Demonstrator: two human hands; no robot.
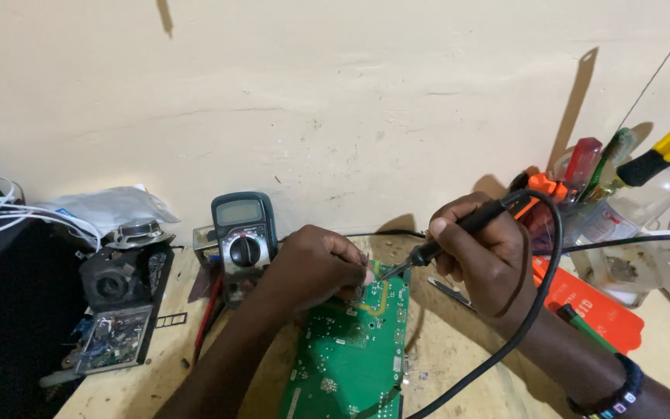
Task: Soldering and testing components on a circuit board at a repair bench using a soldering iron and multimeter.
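Gripping a black soldering iron (pixel 459 229), the right hand (pixel 482 260) touches its tip to the green circuit board (pixel 350 353).

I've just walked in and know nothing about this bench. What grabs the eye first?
The bright green circuit board at bottom centre of the wooden bench stands out first. The right hand grips a black soldering iron with its tip at the board's top edge, where the left hand rests. Just behind, a dark handheld multimeter with a round dial leans against the cream wall.
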